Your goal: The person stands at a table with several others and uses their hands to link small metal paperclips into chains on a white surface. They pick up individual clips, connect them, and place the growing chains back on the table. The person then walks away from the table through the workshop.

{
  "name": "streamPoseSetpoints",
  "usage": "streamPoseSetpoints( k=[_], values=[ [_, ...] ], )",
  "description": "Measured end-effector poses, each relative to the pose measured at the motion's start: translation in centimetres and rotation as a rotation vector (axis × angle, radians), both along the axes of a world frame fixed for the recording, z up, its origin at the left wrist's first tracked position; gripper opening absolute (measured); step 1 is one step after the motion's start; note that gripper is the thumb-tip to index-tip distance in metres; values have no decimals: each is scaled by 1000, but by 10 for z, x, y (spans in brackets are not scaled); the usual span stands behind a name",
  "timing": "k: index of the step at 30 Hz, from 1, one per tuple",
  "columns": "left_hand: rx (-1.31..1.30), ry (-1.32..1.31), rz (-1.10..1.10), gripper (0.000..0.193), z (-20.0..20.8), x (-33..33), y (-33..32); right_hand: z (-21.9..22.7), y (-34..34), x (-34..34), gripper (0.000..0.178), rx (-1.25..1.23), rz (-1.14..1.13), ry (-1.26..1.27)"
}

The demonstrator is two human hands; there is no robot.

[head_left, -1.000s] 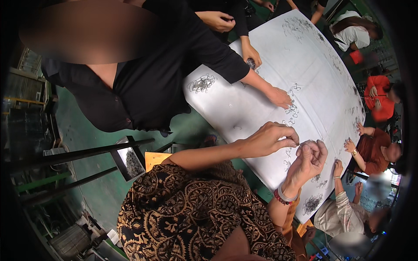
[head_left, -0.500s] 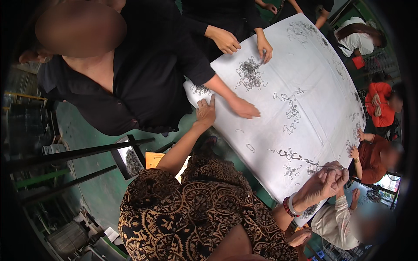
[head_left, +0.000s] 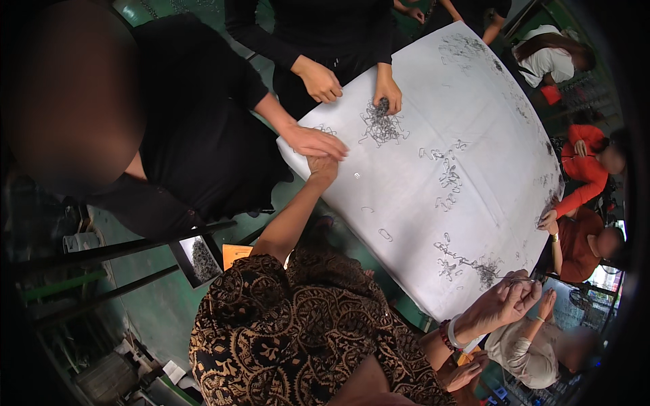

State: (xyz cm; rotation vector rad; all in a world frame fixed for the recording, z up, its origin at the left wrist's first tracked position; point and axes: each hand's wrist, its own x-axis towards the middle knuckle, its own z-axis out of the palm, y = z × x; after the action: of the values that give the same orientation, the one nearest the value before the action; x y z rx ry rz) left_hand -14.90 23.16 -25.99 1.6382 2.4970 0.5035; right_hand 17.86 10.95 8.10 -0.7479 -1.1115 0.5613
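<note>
Left hand (head_left: pixel 322 166) is reaching out along the left edge of the white sheet-covered table (head_left: pixel 420 223), mid-frame. It is lying on the edge right under a co-worker's hand (head_left: pixel 315 142) in a black sleeve. Can't tell whether the left hand's fingers are gripping anything; the other hand is covering them.

Right hand (head_left: pixel 504 301) is sitting at the lower right of the frame, at the near edge of the table. Fingers are curled and pinched closed on a thin metal wire piece (head_left: pixel 518 279) that is sticking out toward the upper right. Red and white bangles (head_left: pixel 449 333) are showing on that wrist.

Just left of the right hand, a scatter of small grey metal wire clips (head_left: pixel 467 260) is lying on the white cover. A few single clips (head_left: pixel 384 234) are lying loose mid-table, well apart from both hands.

Upper centre: a denser tangled pile of grey wire clips (head_left: pixel 380 125) is sitting under another person's hand (head_left: pixel 388 91). A second fist (head_left: pixel 322 82) is resting just beside it at the table edge.

Brown patterned shirt (head_left: pixel 291 331) is filling the lower centre. More people in red and white are sitting along the right rim of the frame.
</note>
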Motion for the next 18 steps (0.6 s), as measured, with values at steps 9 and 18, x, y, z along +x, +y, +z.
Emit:
streamPoseSetpoints(
  k=[9, 18],
  values=[
    [-158, 78, -9, 51, 15, 20, -10, -5, -8, 13, 31, -42, -99, 32],
    [-76, -2, -118, 54, 13, 47, -53, 1, -4, 9, 31, 20, 18, -27]
  ],
)
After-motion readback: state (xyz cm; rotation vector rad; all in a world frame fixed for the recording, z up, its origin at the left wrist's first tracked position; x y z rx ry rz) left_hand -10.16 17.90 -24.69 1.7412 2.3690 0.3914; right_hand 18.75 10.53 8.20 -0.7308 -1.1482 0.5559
